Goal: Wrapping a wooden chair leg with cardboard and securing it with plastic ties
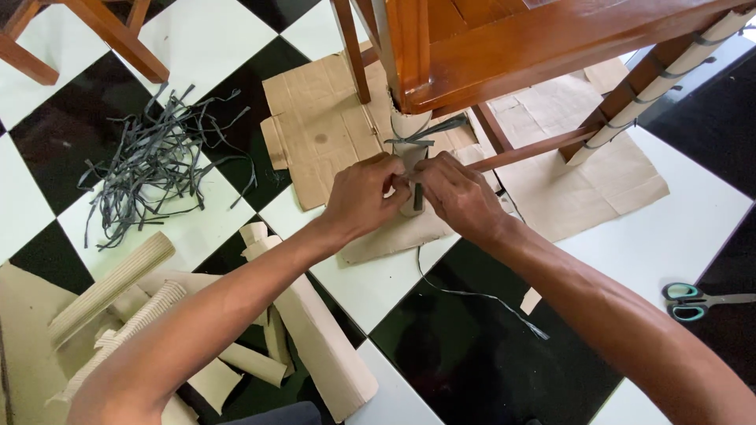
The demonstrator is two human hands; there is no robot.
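Note:
My left hand (364,197) and my right hand (457,193) meet at the foot of a wooden chair leg (411,142) wrapped in corrugated cardboard. Both pinch a dark grey plastic strap (417,195) against the wrap. Another strap (429,130) is tied around the leg higher up, its ends sticking out. A loose end of strap (480,297) trails over the floor toward me. A far leg of the chair (654,86) at the right is wrapped in cardboard and bound with several straps.
A pile of grey straps (153,161) lies at the left. Rolled cardboard pieces (126,307) sit at the lower left. Flat cardboard sheets (315,126) lie under the chair. Scissors with teal handles (693,301) rest at the right. The floor is black-and-white tile.

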